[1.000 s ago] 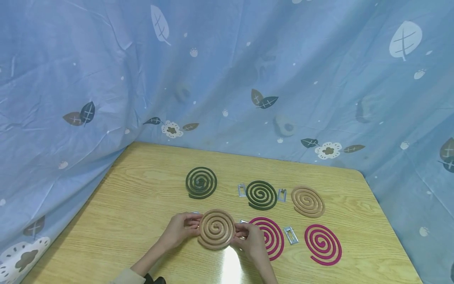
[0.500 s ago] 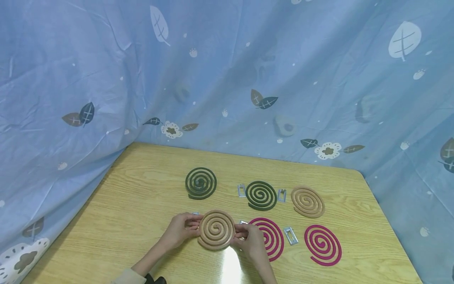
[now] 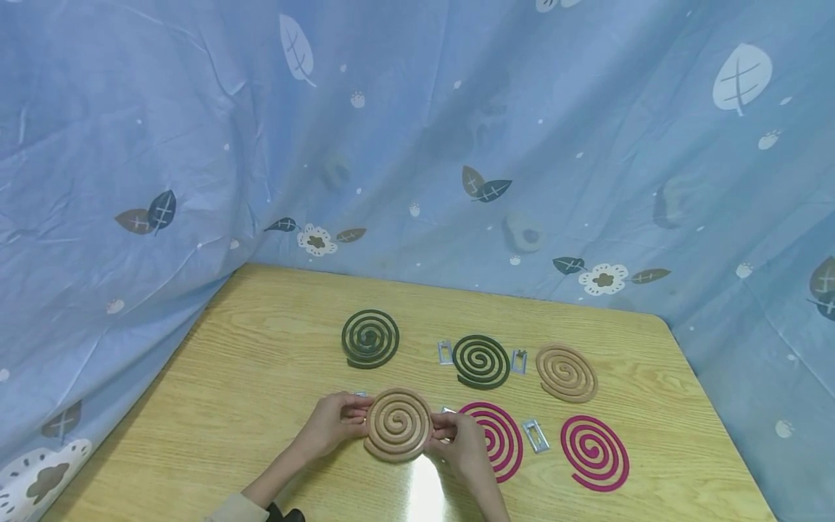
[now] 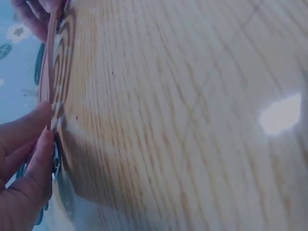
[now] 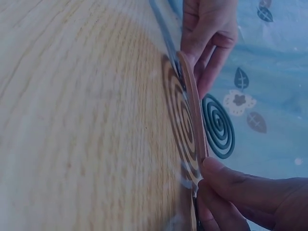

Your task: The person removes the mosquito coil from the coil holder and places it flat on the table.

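Note:
A tan mosquito coil [image 3: 399, 420] is held just above the table by both hands. My left hand [image 3: 330, 425] pinches its left edge between thumb and fingers, while the right hand [image 3: 464, 444] pinches the edge opposite. Seen from the right wrist, the coil [image 5: 194, 103] is edge-on and its spiral shadow falls on the wood below. The left wrist view also shows the left fingertips [image 4: 44, 144] gripping the rim. Partly behind the right hand lies a pink coil [image 3: 520, 442]. Small metal coil stands peek out beside each hand, mostly covered.
Two dark green coils [image 3: 481, 361] lie toward the back. A second tan coil [image 3: 566, 372] and another pink coil [image 3: 593, 452] are at the right. Flat metal stands [image 3: 536, 436] lie among them. Blue patterned cloth [image 3: 417, 145] borders the wooden table [image 3: 261, 348].

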`<state>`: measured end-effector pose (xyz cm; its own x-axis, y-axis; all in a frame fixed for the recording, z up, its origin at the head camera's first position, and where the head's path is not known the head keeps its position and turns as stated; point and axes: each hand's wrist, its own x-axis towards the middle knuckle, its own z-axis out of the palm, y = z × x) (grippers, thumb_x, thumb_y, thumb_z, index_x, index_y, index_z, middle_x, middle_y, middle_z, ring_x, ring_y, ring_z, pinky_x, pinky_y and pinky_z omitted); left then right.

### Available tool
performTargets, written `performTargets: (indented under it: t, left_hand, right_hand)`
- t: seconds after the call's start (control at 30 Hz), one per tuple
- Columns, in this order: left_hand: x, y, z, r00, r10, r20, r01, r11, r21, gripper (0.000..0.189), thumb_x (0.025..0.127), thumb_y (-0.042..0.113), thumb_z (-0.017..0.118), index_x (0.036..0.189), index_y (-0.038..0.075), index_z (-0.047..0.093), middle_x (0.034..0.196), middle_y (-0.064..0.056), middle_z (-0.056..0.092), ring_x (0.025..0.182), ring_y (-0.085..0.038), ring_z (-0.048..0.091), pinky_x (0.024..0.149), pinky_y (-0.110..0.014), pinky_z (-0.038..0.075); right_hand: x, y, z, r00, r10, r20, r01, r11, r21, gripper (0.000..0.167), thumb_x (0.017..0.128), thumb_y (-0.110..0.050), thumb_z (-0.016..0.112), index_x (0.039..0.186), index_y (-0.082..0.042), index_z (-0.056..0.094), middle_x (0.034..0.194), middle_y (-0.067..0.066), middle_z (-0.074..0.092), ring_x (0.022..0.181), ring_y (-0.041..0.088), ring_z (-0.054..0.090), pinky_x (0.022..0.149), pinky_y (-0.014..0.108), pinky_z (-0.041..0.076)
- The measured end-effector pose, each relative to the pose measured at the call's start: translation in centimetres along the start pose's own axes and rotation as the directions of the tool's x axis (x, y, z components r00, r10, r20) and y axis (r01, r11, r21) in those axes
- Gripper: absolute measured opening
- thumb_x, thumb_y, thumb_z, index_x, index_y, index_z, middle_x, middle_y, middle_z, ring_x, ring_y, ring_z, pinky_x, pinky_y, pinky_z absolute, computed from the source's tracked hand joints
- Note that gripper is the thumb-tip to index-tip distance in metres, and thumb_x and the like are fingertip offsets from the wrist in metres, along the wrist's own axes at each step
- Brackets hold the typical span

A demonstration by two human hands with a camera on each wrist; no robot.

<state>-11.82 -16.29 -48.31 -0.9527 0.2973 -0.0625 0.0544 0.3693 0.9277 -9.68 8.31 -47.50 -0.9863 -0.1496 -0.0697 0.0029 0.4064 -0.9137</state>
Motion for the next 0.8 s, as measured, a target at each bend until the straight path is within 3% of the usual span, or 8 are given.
performTargets:
  t: [0.27, 0.8]
  left_hand:
    - [-0.06, 0.05, -0.19, 1.0, 0.013, 0.015, -0.013, 1.0, -0.005, 0.044, 0.074, -0.007, 0.075, 0.114, -0.015, 0.06, 0.107, -0.025, 0.062, 0.094, -0.033, 0.066, 0.08, -0.024, 0.058]
    - [0.08, -0.05, -0.43, 0.999, 0.03, 0.031, -0.03, 1.0, -0.004, 0.047, 0.073, -0.006, 0.077, 0.114, -0.017, 0.058, 0.111, -0.029, 0.059, 0.094, -0.034, 0.066, 0.08, -0.024, 0.058]
  right_hand:
    - [0.22, 0.06, -0.07, 0.999, -0.041, 0.014, 0.041, 0.999, 0.001, 0.037, 0.065, 0.011, 0.08, 0.099, 0.013, 0.065, 0.082, 0.015, 0.069, 0.07, 0.019, 0.067, 0.062, 0.018, 0.056]
    - [0.79, -0.33, -0.09, 0.999, -0.035, 0.039, 0.036, 0.999, -0.029, 0.043, 0.063, 0.015, 0.078, 0.103, 0.013, 0.065, 0.081, 0.013, 0.067, 0.068, 0.018, 0.066, 0.058, 0.018, 0.056]
